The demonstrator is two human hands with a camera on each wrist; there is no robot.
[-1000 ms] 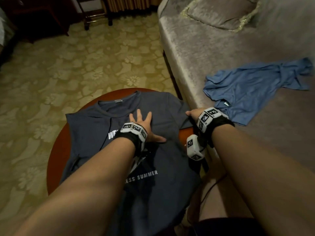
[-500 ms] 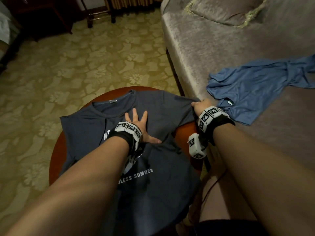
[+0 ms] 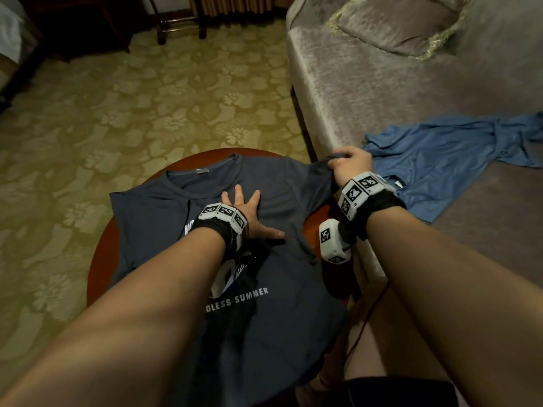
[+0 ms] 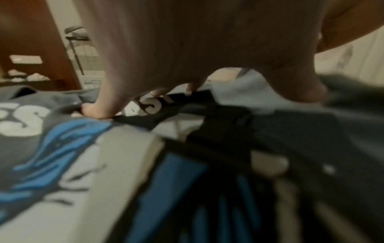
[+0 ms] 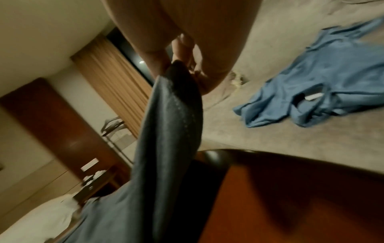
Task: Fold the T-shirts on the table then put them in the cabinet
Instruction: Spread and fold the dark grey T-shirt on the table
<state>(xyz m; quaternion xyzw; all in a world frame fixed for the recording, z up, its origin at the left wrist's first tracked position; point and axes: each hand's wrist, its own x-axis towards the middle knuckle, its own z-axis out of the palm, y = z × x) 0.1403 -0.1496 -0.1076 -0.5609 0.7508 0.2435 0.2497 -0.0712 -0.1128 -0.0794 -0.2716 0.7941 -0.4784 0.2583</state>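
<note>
A dark grey T-shirt [image 3: 164, 218] with a white "SUMMER" print lies face up on the round red-brown table [image 3: 98, 259], collar away from me. My left hand [image 3: 245, 205] presses flat on its chest with fingers spread. My right hand [image 3: 349, 165] grips the shirt's right sleeve [image 5: 172, 105] and holds it lifted off the table toward the sofa. A blue T-shirt [image 3: 440, 163] lies crumpled on the sofa seat to the right. The left wrist view shows my fingers [image 4: 97, 110] pressing on the printed cloth.
A grey velvet sofa [image 3: 382, 92] with a cushion [image 3: 393, 22] runs along the right, close to the table. Patterned yellow carpet [image 3: 117, 113] covers the floor. Dark wooden furniture [image 3: 73, 22] and a chair's legs [image 3: 179, 22] stand at the far side.
My right hand has risen and moved away to the right, pulling the grey shirt's sleeve up off the table. My left hand has stayed pressed on the chest.
</note>
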